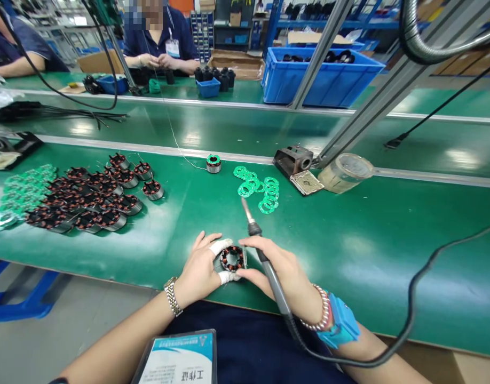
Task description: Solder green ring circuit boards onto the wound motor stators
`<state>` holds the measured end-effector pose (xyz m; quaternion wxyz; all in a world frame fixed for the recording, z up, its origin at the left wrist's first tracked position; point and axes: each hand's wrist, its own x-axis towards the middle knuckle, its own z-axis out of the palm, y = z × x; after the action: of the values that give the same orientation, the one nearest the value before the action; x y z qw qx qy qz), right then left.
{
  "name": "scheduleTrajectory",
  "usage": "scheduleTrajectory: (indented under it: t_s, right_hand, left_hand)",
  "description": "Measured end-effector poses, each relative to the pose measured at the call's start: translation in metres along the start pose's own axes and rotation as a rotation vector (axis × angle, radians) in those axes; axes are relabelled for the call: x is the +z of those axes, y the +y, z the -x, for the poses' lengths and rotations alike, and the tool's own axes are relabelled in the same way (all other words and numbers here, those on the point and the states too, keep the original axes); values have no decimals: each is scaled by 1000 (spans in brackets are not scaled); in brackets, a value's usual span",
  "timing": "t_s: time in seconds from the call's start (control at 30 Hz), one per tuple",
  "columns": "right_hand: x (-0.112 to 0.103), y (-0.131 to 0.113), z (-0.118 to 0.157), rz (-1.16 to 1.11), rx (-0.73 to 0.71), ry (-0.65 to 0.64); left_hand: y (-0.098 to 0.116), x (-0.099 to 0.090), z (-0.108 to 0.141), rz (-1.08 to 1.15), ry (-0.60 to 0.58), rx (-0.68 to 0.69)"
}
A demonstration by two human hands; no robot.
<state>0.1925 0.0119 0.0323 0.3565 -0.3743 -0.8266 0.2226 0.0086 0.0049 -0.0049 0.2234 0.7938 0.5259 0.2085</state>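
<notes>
My left hand (pixel 199 269), with white wraps on the thumb and a finger, is closed around the rim of a motor stator (pixel 232 258) with copper windings, near the table's front edge. A soldering iron (pixel 272 277) rests in my right hand (pixel 291 269), its tip pointing up and away from me. The thumb and index finger of that same hand reach to the stator's right side. Farther back, one stator with a green ring board on top (pixel 213 164) stands by a thin solder wire (pixel 176 140). Loose green ring boards (pixel 269 192) lie to its right.
Many stators (pixel 96 197) crowd the left, beside a pile of green boards (pixel 26 192). An iron stand (pixel 295 162) and a clear tub (pixel 345 173) stand at back right. The iron's cable (pixel 413 298) loops rightward. A co-worker (pixel 160 42) sits across, near a blue crate (pixel 321 74).
</notes>
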Motion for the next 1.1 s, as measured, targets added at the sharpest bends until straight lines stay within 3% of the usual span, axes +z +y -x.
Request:
scheduleTrajectory:
  t_s: [0.3, 1.1]
  right_hand:
    - [12, 4, -10, -89, 90, -123]
    - [18, 15, -1, -120, -11, -106]
  left_hand:
    - [0, -2, -1, 36, -40, 6]
    - [-2, -2, -1, 20, -43, -18]
